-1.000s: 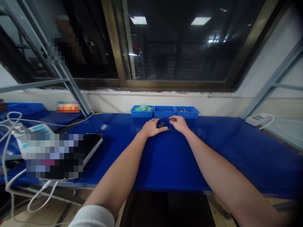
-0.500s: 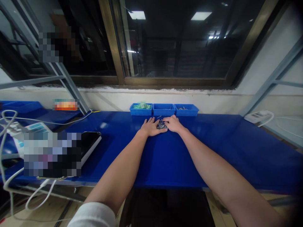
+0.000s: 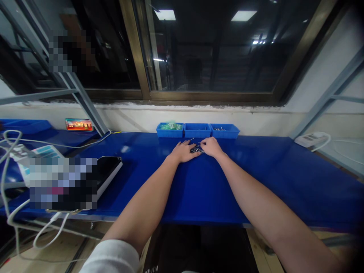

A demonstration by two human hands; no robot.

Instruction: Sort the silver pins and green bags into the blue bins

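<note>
A small pile of thin silvery screws [image 3: 196, 150] lies on the blue tabletop between my two hands. My left hand [image 3: 182, 152] rests palm down against the pile's left side, fingers stretched out and thumb along its near edge. One loose screw [image 3: 191, 139] lies just beyond those fingertips. On the right of the pile, my right hand [image 3: 212, 147] has its thumb and fingers pinched together, with the thin end of what looks like a screw showing at the tips.
Along the wall stand three blue bins: a left bin [image 3: 163, 132] with green plastic packets, a middle bin [image 3: 197, 133] and a right bin [image 3: 224, 134] holding small metal parts. A dark device [image 3: 109, 167] with white cables sits at left. Beyond it leans a lit phone [image 3: 79, 124].
My right hand has drawn slightly right, its fingers closing from a spread over the pile into a pinch. My left hand stays beside the screws, nearly still.
</note>
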